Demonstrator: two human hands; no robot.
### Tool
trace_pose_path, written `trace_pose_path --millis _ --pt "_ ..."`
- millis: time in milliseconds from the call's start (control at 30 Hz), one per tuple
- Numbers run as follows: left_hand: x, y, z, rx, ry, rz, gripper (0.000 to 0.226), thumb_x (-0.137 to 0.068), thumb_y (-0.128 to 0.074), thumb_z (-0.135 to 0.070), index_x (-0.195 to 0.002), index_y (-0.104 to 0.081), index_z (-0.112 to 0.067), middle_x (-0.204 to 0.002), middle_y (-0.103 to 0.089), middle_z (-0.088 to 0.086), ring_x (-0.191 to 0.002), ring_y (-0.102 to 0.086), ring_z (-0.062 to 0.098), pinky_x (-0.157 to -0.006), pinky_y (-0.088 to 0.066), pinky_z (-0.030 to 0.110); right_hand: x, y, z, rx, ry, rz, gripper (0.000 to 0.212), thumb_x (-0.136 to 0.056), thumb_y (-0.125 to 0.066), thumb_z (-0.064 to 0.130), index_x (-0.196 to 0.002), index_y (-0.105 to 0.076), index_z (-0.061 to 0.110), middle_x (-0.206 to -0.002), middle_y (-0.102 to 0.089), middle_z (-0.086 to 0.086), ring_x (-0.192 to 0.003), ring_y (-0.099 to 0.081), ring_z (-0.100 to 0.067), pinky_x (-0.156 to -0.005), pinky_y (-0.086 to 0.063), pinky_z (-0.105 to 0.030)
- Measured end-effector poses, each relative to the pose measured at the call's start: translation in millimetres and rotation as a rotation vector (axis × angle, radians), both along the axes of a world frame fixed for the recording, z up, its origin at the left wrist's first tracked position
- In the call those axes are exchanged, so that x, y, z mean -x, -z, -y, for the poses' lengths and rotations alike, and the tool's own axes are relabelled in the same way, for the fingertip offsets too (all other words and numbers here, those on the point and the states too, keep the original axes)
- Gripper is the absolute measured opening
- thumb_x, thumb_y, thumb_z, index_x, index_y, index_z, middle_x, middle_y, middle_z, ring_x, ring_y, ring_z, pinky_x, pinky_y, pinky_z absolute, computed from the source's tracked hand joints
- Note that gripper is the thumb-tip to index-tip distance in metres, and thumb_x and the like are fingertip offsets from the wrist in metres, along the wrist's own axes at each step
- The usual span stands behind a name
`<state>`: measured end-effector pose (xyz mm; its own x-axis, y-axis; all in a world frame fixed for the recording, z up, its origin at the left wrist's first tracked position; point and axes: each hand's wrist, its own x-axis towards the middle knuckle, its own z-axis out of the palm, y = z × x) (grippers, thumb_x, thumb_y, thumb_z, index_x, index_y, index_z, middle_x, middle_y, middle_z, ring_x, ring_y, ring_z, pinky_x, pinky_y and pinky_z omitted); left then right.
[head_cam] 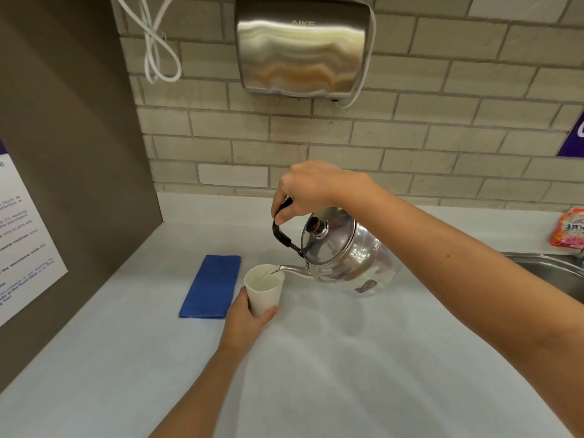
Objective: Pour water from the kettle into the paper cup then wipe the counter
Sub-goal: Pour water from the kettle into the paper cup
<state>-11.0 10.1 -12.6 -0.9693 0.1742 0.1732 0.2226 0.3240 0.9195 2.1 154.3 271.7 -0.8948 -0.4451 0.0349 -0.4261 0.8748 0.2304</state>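
- My right hand point(311, 188) is closed around the black handle of the shiny kettle point(339, 257) and holds it up, tipped to the left.
- The kettle's spout sits over the rim of the paper cup point(264, 294), and water runs into it.
- My left hand point(245, 317) is curled around the bottom of the cup, which leans a little.
- A folded blue cloth point(211, 286) lies flat on the white counter point(347, 374), just left of the cup and not touching it.
- My right arm crosses in front of the metal sink point(550, 273) at the right edge.
- A pink packet point(568, 232) sits behind the sink.
- A silver hand dryer point(303, 49) hangs on the brick wall above, with a white cord point(158, 49) beside it.
- A paper sign point(22, 245) is on the left wall.
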Motion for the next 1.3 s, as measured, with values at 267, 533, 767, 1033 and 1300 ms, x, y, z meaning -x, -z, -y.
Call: trace_pose_path --millis 267,533,767,1033,1300 --pt "0.8 0.4 -0.7 0.001 0.001 0.004 0.071 -0.068 -0.079 -0.028 -0.128 -0.042 -0.018 -0.110 -0.053 -0.008 -0.098 -0.052 0.013 -0.082 -0.044 0.027 1.1 1.9 1.1 -0.010 -0.001 0.000 0.025 -0.080 -0.061 0.050 -0.098 -0.070 0.035 -0.076 -0.056 0.014 -0.076 -0.048 -0.011 -0.048 -0.027 -0.023" --pt "1.0 0.8 -1.1 0.003 -0.001 0.008 0.070 -0.069 -0.080 -0.027 -0.127 -0.042 -0.018 -0.109 -0.053 -0.007 -0.097 -0.052 0.013 -0.080 -0.044 0.026 1.2 -0.2 2.1 -0.007 0.003 0.009 0.026 -0.080 -0.061 0.050 -0.100 -0.069 0.034 -0.076 -0.055 0.013 -0.077 -0.050 -0.012 -0.049 -0.030 -0.024" --pt "1.9 1.6 -1.5 0.001 -0.004 0.005 0.071 -0.068 -0.080 -0.028 -0.127 -0.042 -0.019 -0.108 -0.052 -0.009 -0.097 -0.051 0.011 -0.080 -0.043 0.025 1.3 0.8 2.4 -0.006 -0.002 0.010 0.027 -0.081 -0.061 0.050 -0.100 -0.069 0.033 -0.071 -0.052 0.016 -0.075 -0.048 -0.010 -0.049 -0.029 -0.024" --pt "2.5 3.0 -0.3 0.008 0.005 0.001 0.072 -0.068 -0.079 -0.030 -0.128 -0.041 -0.019 -0.108 -0.052 -0.009 -0.097 -0.051 0.012 -0.080 -0.043 0.025 2.0 7.8 -6.1 0.080 0.027 0.029 0.024 -0.081 -0.061 0.049 -0.100 -0.069 0.035 -0.061 -0.045 0.027 -0.061 -0.043 -0.003 -0.049 -0.028 -0.023" --pt "1.0 1.7 0.9 -0.041 0.031 0.007 0.062 -0.067 -0.080 -0.029 -0.116 -0.043 -0.032 -0.104 -0.055 -0.017 -0.093 -0.054 0.003 -0.071 -0.040 0.010 7.3 21.9 -49.0 0.344 0.130 0.050 0.023 -0.079 -0.062 0.053 -0.098 -0.067 0.043 -0.091 -0.069 0.017 -0.084 -0.056 -0.008 -0.067 -0.045 -0.029"
